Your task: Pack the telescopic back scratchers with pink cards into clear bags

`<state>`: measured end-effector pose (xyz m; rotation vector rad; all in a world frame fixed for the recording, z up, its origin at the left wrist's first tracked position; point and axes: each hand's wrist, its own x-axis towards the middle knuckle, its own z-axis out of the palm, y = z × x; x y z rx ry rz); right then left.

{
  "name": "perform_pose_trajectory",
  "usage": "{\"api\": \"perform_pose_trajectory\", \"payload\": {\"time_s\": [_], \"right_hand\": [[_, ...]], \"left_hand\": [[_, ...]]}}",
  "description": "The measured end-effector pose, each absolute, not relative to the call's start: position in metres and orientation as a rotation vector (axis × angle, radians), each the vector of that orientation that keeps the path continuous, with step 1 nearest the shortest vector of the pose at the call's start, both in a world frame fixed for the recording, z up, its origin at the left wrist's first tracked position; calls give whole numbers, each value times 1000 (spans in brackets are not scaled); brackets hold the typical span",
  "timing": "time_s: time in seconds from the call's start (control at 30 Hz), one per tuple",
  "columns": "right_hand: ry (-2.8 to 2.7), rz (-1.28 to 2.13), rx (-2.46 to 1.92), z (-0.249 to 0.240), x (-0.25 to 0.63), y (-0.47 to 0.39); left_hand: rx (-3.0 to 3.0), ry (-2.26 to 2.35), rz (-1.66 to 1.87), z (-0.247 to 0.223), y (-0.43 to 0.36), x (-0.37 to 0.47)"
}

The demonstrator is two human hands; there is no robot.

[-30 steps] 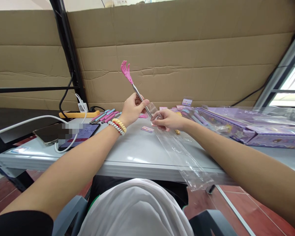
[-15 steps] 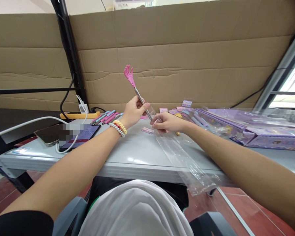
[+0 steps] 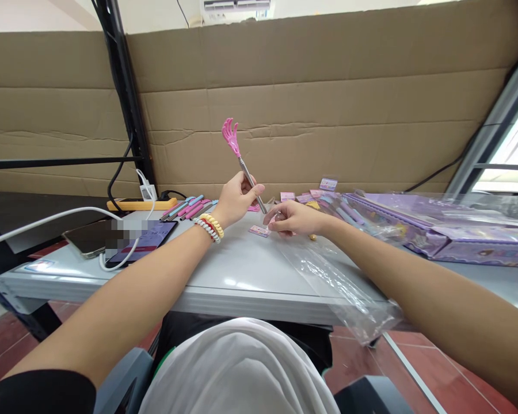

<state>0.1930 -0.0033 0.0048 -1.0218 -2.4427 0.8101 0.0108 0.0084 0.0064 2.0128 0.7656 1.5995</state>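
Note:
A back scratcher [image 3: 231, 137] with a pink hand-shaped head and a metal rod leans up to the left in my left hand [image 3: 238, 198], whose fingers are wrapped round the rod. My right hand [image 3: 292, 218] pinches the top of a long clear plastic bag [image 3: 343, 287]. The rod's lower end reaches close to the bag's mouth; whether it is inside I cannot tell. From my right hand the bag trails over the table's front edge. Just below my hands, a small printed card [image 3: 259, 231] lies on the grey table [image 3: 233, 264].
To the left lie several pink and blue handles [image 3: 190, 207], a tablet [image 3: 144, 238], a phone [image 3: 90, 237] with a white cable and a yellow power strip [image 3: 132, 204]. At right are bagged items [image 3: 349, 210] and a purple box [image 3: 453, 236]. Cardboard [image 3: 306, 103] stands behind.
My right hand has moved slightly down, away from the rod, with the bag. The bag's trailing end has swung to the right. My left hand still holds the back scratcher.

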Motion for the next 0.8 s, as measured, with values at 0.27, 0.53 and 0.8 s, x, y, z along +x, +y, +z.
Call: {"api": "perform_pose_trajectory", "payload": {"time_s": [0.27,0.53,0.8], "right_hand": [[-2469,744,-1044,6,193,-6],[-2455,747,-1084,6,192,-8],[-2508,680,-1093,5,193,-7]], "left_hand": [[1986,751,1576,6,5,13],[1997,761,1546,7,4,13],[2103,803,1450,5,4,12]]}}
